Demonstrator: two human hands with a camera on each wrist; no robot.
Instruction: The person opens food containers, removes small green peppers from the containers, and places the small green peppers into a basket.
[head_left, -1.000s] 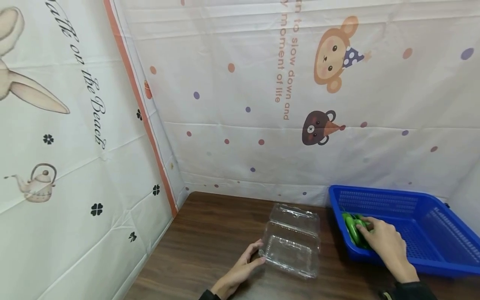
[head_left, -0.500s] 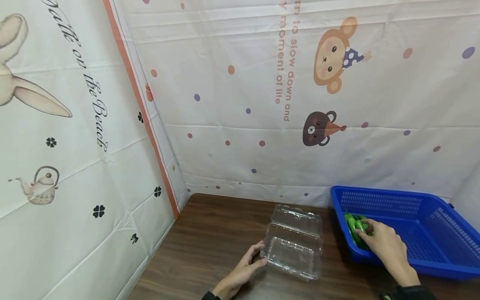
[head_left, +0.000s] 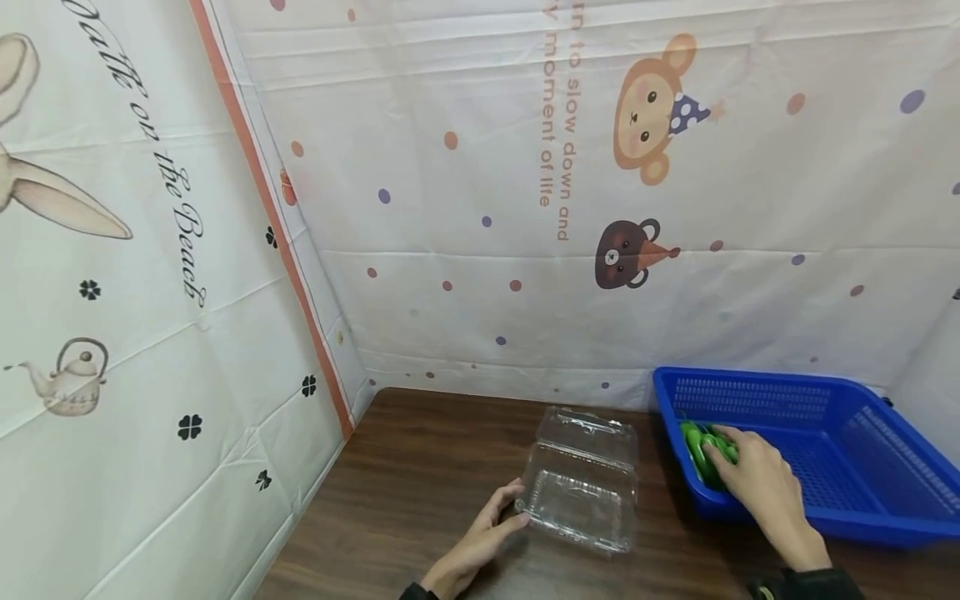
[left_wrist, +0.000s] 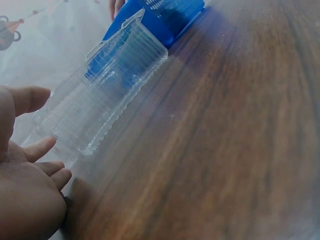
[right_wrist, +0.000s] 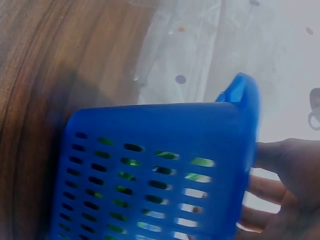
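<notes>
Two hands are working at a brown wooden table (head_left: 420, 467). The left hand (head_left: 480, 546) is lying low on the table with its fingers straight and loose. The fingertips are touching the near left corner of a clear plastic box (head_left: 581, 487) — they are not curling round it. In the left wrist view the left hand (left_wrist: 25, 185) is showing an open palm, and the thumb is lying just beside the ridged side of the clear plastic box (left_wrist: 107, 82).

The box is lying open on the table. Its lid is folding back toward the wall, and its tray is sitting nearer to the person. It is lying between the two hands, just beside the blue basket (head_left: 862, 500).

The right hand (head_left: 757, 483) is reaching into the left end of the basket. Its fingers are bending down over some green things (head_left: 697, 446) lying against the basket's left wall. The hand is hiding much of them, so it is hard to say if the fingers are gripping them or only touching — it looks more like touching. In the right wrist view the blue basket (right_wrist: 150, 165) is filling most of the picture, and bits of green are showing through its holes. The right hand (right_wrist: 287, 190) is showing at the edge there, blurry.

Behind the table, a white cloth (head_left: 525, 250) with a monkey and a bear on it is hanging.
</notes>
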